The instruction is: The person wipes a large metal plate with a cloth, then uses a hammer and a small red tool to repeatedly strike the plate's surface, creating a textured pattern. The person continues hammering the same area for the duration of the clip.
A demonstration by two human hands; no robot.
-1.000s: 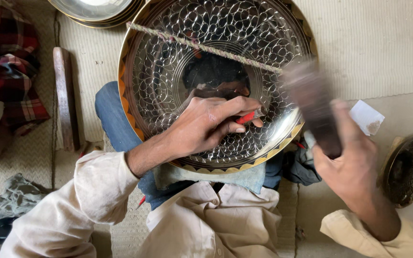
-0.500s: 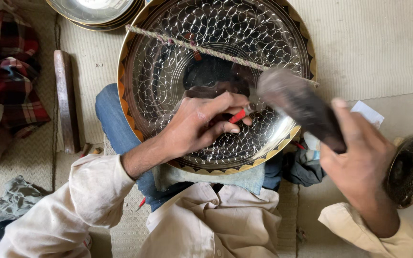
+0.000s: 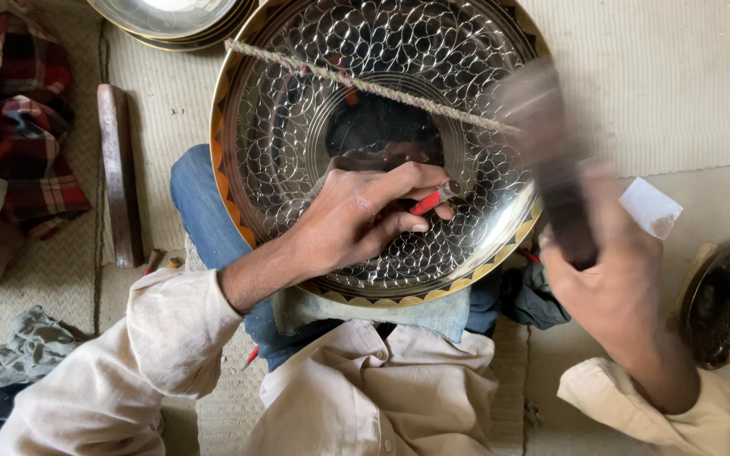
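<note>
Big engraved metal plate [image 3: 314,127] propped on lap, tilted toward worker, cord [image 3: 365,84] stretched across face. Left hand [image 3: 356,221] pinches red-handled chisel [image 3: 429,201], tip on pattern. Right hand [image 3: 614,283] clenched round mallet [image 3: 551,160] (blurred), raised beside chisel.

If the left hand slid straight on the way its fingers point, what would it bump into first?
The left hand points right across the large engraved round metal tray. Its fingertips already pinch a small red-handled tool; beyond that, probably the tray's raised gold-patterned rim, though depth is unclear.
</note>
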